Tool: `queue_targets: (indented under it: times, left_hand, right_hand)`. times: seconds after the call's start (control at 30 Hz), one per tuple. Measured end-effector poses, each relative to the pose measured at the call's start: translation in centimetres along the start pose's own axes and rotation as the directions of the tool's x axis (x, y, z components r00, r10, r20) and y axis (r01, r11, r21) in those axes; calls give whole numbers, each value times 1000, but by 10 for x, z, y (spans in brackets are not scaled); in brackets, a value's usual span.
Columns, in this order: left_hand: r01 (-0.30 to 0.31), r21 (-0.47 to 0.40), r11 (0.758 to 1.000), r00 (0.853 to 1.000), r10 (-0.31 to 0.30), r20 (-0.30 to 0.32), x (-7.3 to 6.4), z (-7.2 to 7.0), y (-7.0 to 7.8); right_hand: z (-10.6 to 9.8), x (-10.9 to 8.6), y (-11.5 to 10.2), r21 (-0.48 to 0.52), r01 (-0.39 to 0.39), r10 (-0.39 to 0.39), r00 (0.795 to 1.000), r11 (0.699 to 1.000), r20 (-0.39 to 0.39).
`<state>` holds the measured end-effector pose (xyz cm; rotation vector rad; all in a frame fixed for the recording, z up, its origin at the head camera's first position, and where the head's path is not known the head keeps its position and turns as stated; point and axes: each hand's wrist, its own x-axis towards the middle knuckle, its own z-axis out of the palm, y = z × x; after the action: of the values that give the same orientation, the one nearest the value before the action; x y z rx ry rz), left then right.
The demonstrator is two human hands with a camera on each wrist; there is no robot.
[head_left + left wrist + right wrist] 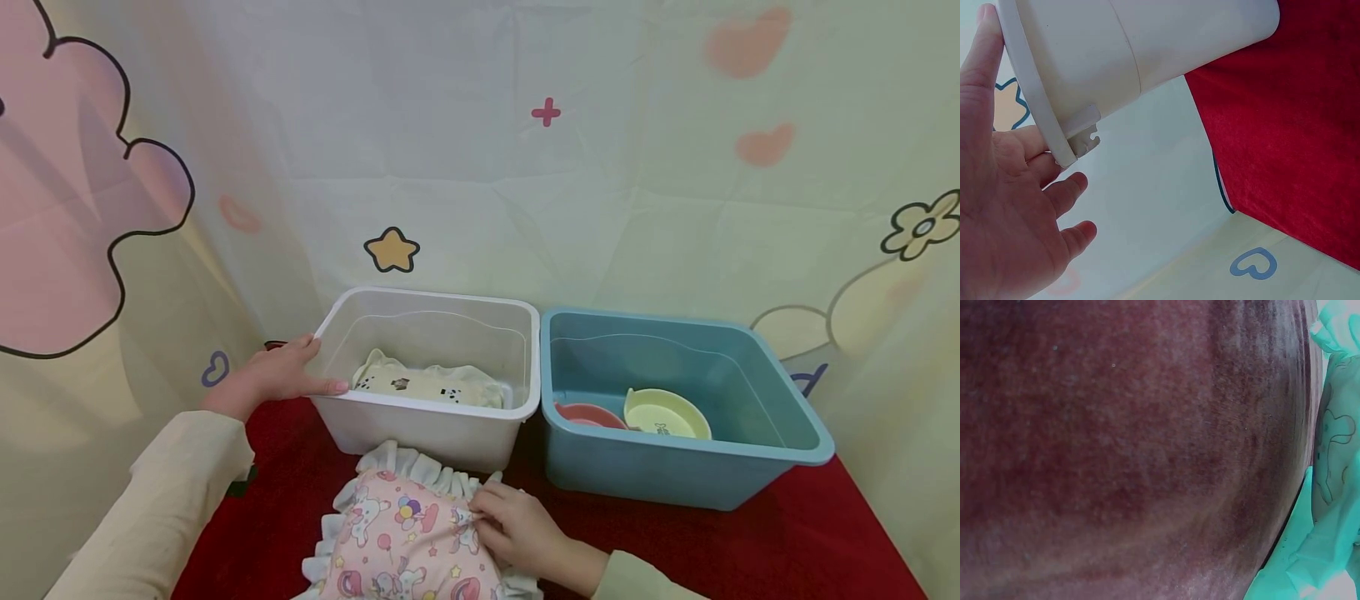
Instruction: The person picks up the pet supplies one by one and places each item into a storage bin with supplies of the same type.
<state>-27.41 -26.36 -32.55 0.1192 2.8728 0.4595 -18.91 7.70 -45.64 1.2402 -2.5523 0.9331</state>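
Observation:
At the left front corner of a white plastic bin [427,422], my left hand [281,372] grips the rim, thumb along the front and fingers over the side. The left wrist view shows the thumb and two fingers at the rim, the other fingers loosely bent in the air. Inside that bin lies a cream cloth item with a frilled edge [427,385]. My right hand [513,527] pinches the upper right edge of a pink pillow [408,533] with white ruffles and a cartoon print. In the right wrist view a close dark surface covers most of the picture.
A blue bin [675,471] stands right of the white one, holding a red bowl-like dish [592,414] and a yellow one [663,412]. Both bins stand on a red cloth [622,550]. A pale printed curtain [465,217] hangs close behind.

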Motion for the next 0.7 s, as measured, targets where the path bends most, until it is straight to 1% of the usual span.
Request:
queue_targets:
  times: [0.3, 0.43, 0.63, 0.7]
  left_hand:
    - [8, -4, 1000, 1000, -8, 3, 0, 0, 0]
    - [9, -5, 1000, 1000, -9, 3, 0, 0, 0]
    - [2, 1, 1000, 1000, -2, -3, 0, -1, 1]
    - [-1, 4, 1000, 1000, 1, -5, 0, -1, 1]
  right_hand:
    - [-6, -2, 2, 50, 32, -32, 999, 998, -15]
    - [-10, -1, 1, 50, 47, -46, 999, 998, -10]
    - [-19, 1, -2, 47, 39, -40, 999, 998, 17]
    - [-22, 1, -3, 57, 11, -13, 999, 998, 39]
